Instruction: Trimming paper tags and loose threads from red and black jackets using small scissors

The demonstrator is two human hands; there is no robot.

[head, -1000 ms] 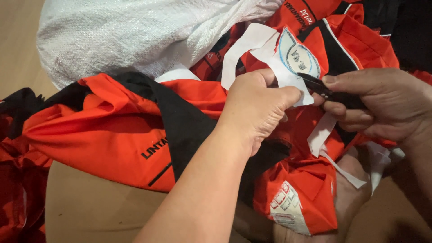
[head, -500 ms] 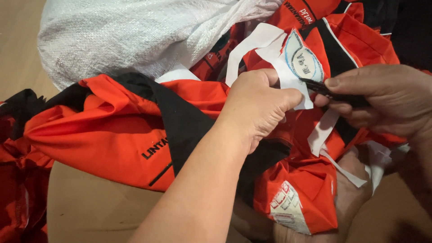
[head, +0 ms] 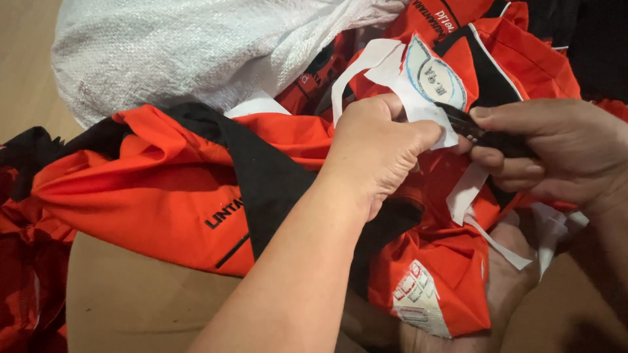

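**White tag pinched over orange garment**

A white paper tag (head: pixel 418 98) is pinched between the closed fingers of the left hand (head: pixel 379 150). A small black tool (head: pixel 484 134) is gripped in the closed right hand (head: pixel 556 153), its tip touching the tag's edge. The tag is held above an orange and black garment (head: pixel 176 189) spread on the brown surface (head: pixel 131 301). A white woven sack (head: pixel 190 46) is seen behind.

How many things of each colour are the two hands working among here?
White woven sack: 1
White paper pieces with the round badge, held by the left hand: 1 bunch
Black tool, held by the right hand: 1
Orange-and-black garments: 1 pile, single pieces not countable
Total: 4
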